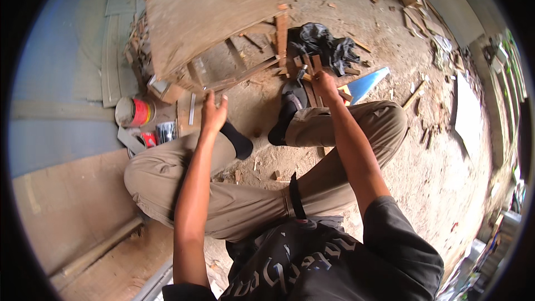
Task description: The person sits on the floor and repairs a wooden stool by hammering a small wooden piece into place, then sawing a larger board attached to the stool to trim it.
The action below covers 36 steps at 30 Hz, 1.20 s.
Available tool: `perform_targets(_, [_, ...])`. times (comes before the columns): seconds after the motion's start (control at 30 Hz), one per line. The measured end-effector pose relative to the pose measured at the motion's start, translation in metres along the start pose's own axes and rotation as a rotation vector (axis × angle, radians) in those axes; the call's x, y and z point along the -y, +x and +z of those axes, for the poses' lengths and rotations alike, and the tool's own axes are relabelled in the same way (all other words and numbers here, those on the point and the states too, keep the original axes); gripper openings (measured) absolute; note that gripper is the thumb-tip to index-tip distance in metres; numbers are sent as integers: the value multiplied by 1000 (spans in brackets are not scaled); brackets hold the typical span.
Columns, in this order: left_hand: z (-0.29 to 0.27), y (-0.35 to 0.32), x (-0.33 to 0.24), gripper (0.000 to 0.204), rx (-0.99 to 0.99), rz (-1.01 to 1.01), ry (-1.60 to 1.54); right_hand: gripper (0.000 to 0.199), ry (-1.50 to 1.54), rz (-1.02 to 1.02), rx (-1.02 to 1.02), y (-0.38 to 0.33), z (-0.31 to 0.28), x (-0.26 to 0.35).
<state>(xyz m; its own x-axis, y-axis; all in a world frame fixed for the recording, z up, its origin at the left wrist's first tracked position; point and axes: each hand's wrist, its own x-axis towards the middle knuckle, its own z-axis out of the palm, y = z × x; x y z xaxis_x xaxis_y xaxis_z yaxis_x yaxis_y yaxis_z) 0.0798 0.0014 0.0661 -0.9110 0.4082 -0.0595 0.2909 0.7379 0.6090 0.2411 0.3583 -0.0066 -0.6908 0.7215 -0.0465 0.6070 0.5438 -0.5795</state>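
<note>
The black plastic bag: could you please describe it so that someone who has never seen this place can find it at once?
Start from the large, flat wooden panel at the upper left. Right of the reddish post near its corner, beyond the right hand, the black plastic bag lies on the floor. It is crumpled and glossy, unlike the stiff wood scraps around it.

Wearing black T-shirt (356, 273), short-sleeved, with pale lettering (309, 262) across front, well back from fingers (224, 100). In brown trousers (245, 203), creased and seamed, between shirt and fingers. Dark belt (297, 198) with loose end, nearer fingers than shirt. Black socks (238, 141), nearest fingers.
</note>
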Motion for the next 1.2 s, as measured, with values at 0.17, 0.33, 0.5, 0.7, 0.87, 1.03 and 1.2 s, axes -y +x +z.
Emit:
perform_targets(0.17, [6, 12, -148, 31, 107, 571, -286, 23, 160, -39, 14, -4, -14, -19])
perform_targets(0.33, [-28, 46, -241, 22, -265, 1176, 65, 26, -94, 56, -129, -5, -21, -86])
perform_targets(0.5, [-47, 115, -271, 36, -402, 891, 136, 33, -134, 289, -212, 30, -29, -136])
perform_targets(0.7, [-23, 128, -260, 41, -382, 814, 423, 52, -654, 106, -87, 65, 0, -168])
perform_targets(0.87, [-28, 129, -252, 42, -410, 796, 457, 39, -397, 152, 294, 102, -59, -162])
perform_targets(1.03, [-22, 128, -260, 39, -416, 768, 396, 42, -386, -52, 423, 126, -114, -165])
perform_targets(1.2, [-18, 134, -249, 39, -480, 792, 359, 37, -53, -50, 215, 108, -158, -145])
